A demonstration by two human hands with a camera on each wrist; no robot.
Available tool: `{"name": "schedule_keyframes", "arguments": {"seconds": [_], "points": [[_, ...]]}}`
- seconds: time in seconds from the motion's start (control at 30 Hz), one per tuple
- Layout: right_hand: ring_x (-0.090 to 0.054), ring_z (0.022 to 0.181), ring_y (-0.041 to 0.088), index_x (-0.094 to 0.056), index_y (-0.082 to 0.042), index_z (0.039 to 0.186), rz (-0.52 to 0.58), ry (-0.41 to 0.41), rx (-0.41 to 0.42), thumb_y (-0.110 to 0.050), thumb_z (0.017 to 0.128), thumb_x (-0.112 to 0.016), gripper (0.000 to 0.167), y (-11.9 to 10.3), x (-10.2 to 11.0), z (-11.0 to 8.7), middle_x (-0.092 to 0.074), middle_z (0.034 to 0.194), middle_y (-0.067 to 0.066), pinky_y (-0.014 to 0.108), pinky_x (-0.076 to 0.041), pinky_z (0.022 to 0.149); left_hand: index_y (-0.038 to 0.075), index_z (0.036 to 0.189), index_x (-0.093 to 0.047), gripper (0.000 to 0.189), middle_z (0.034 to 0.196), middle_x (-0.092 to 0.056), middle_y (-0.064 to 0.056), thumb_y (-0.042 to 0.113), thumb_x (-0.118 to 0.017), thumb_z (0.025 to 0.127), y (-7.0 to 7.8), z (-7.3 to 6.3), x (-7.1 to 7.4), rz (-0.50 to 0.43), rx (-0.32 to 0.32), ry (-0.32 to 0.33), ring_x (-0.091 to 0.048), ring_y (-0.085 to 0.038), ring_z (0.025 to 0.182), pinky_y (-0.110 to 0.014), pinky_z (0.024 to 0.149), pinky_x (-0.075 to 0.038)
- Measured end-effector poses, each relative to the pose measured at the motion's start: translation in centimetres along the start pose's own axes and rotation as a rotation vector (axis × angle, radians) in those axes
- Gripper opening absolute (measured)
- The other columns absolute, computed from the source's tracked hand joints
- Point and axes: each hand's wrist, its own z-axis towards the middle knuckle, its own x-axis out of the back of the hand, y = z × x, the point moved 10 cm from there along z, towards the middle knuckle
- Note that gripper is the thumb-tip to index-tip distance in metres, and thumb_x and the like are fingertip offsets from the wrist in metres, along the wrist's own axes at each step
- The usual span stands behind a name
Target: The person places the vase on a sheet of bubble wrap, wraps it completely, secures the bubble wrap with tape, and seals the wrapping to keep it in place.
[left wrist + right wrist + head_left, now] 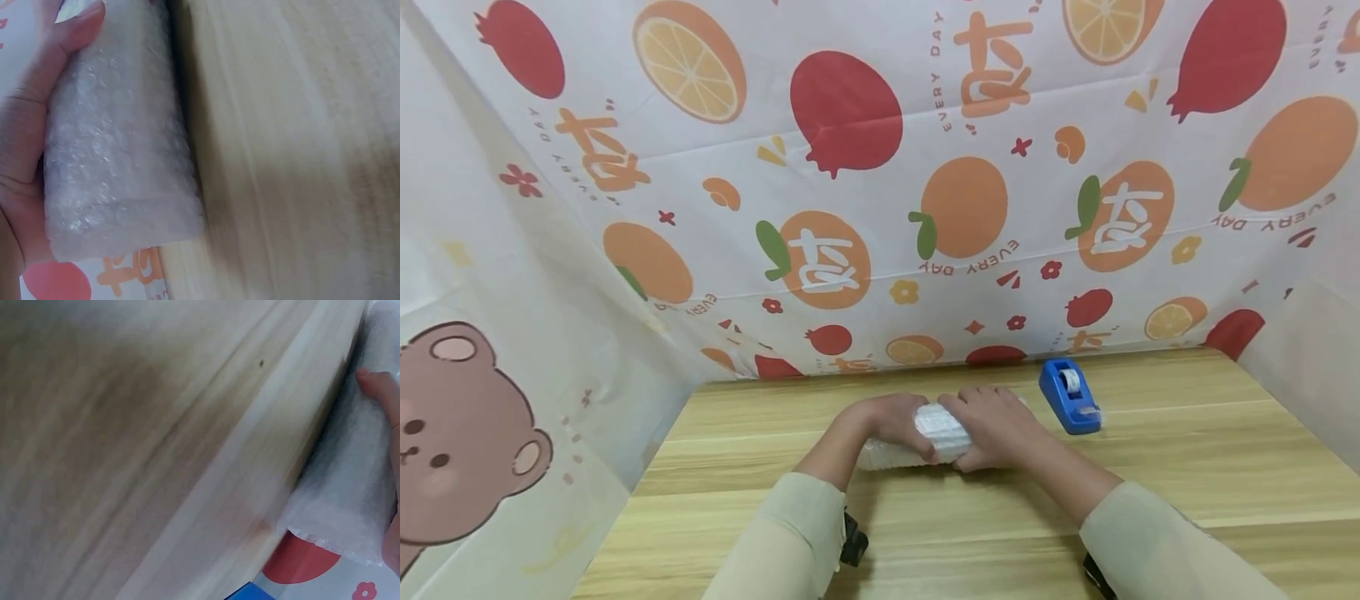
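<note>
A bubble-wrapped, roughly cylindrical bundle (942, 429) lies crosswise near the back of the table (760, 475). My left hand (898, 423) grips its left part, fingers over the far side and thumb on the near side. On the right part my right hand (996, 425) holds it the same way, a short stretch of wrap showing between the two hands. In the left wrist view the bundle's bubbled end (119, 144) sticks out past the palm. The right wrist view shows the other end (344, 481), with the thumb pressed along its side. Whatever is inside the wrap is hidden.
A blue tape dispenser (1067, 400) with a roll of clear tape stands right of the bundle, close to my right hand. Behind the table hangs a fruit-printed cloth (880, 275); another cloth with a bear (467, 433) covers the left side.
</note>
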Motion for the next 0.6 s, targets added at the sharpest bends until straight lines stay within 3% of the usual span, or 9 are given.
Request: {"name": "schedule_keyframes", "arguments": {"seconds": [0.17, 0.4, 0.47, 0.6], "points": [[-0.054, 0.097, 0.02, -0.047, -0.026, 0.137, -0.006, 0.003, 0.014, -0.068, 0.067, -0.075, 0.086, -0.03, 0.15, 0.19, -0.06, 0.118, 0.002, 0.048, -0.049, 0.09, 0.019, 0.109, -0.056, 0.06, 0.096, -0.063, 0.006, 0.049, -0.083, 0.065, -0.18, -0.11, 0.35, -0.003, -0.015, 0.035, -0.059, -0.012, 0.085, -0.03, 0.075, -0.049], [-0.055, 0.099, 0.021, -0.046, -0.027, 0.139, -0.033, 0.003, 0.012, -0.07, 0.067, -0.072, 0.088, 0.2, 0.33, 0.1, -0.06, 0.12, 0.002, 0.049, -0.049, 0.092, 0.02, 0.113, -0.058, 0.062, 0.097, -0.063, 0.007, 0.061, -0.077, 0.07, -0.29, 0.01, 0.73, 0.063, -0.016, 0.089, -0.059, -0.013, 0.086, -0.032, 0.077, -0.048], [-0.056, 0.099, 0.021, -0.047, -0.026, 0.139, -0.037, 0.004, 0.012, -0.07, 0.068, -0.072, 0.087, 0.19, 0.29, 0.12, -0.061, 0.119, 0.003, 0.05, -0.049, 0.092, 0.02, 0.121, -0.06, 0.067, 0.107, -0.066, 0.005, 0.07, -0.066, 0.077, -0.56, -0.05, 0.83, 0.093, 0.013, 0.122, -0.061, -0.015, 0.095, -0.036, 0.084, -0.049], [-0.058, 0.1, 0.023, -0.049, -0.024, 0.138, -0.042, -0.009, 0.013, -0.071, 0.069, -0.07, 0.086, 0.13, 0.04, 0.16, -0.061, 0.116, 0.004, 0.052, -0.049, 0.092, 0.02, 0.137, -0.057, 0.082, 0.135, -0.061, 0.0, 0.081, -0.031, 0.088, -0.95, -0.24, 0.95, 0.162, 0.078, 0.196, -0.057, -0.023, 0.123, -0.045, 0.102, -0.043]]}}
